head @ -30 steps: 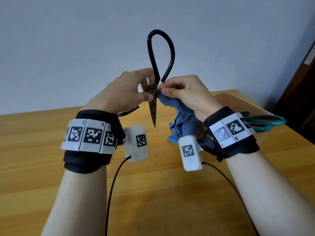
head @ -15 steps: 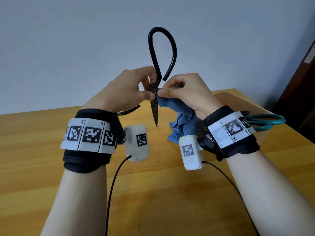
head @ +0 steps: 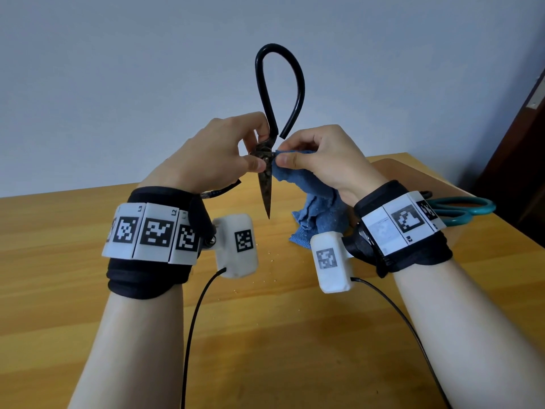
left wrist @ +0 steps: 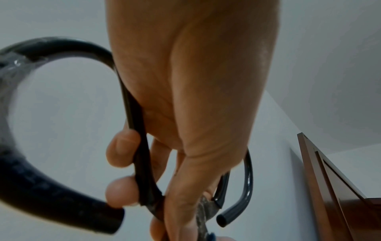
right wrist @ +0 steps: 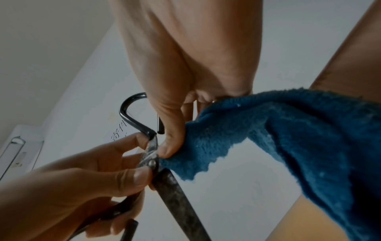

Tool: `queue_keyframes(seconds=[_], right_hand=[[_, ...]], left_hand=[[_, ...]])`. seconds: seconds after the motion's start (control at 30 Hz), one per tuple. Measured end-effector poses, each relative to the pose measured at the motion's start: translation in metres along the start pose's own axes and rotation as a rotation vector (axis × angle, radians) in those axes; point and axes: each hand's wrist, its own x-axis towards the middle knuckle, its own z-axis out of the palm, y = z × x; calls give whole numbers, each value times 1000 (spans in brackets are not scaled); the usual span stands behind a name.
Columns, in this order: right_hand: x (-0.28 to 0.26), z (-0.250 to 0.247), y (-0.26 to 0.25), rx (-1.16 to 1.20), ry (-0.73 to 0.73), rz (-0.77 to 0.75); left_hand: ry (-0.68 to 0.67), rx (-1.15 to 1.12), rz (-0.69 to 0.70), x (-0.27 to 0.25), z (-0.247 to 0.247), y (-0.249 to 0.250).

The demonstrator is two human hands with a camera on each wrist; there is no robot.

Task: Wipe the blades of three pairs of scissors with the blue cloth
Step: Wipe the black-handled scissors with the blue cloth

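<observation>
The left hand [head: 212, 160] is gripping the black-handled scissors [head: 267, 184] at the pivot, thumb and fingers curled around them, blades pointing down above the wooden table [head: 265, 335]. The right hand [head: 321, 163] is pinching the blue cloth [head: 318, 202] against the blade base, the cloth hanging down to the table. Teal-handled scissors [head: 463, 209] are lying behind the right wrist.

Left hand [left wrist: 185, 97] around black scissors [left wrist: 142, 146]

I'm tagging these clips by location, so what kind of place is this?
Probably a plain indoor room, home or office. A bare wooden table stands against a blank pale wall, with a dark wood door or cabinet at the right. Nothing marks it as a workshop.
</observation>
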Motion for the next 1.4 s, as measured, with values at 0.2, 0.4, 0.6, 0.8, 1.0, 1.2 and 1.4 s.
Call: queue_keyframes(seconds=[0.2, 0.4, 0.6, 0.8, 1.0, 1.2, 1.4], right_hand=[[-1, 4, -2, -15, -24, 2], [-1, 0, -4, 138, 22, 97], [-2, 2, -8, 222, 3, 118], [-3, 4, -8, 193, 50, 98], [-3, 0, -5, 258, -31, 80], [-4, 7, -5, 184, -6, 64], [-2, -2, -4, 202, -23, 70]], left_hand=[[2, -8, -10, -1, -1, -1], [4, 4, 2, 0, 0, -1], [8, 7, -12, -1, 0, -1], [-2, 17, 4, 0, 1, 3], [-11, 11, -3, 0, 1, 0], [-30, 18, 3, -1, 2, 3], [-20, 16, 6, 1, 4, 3]])
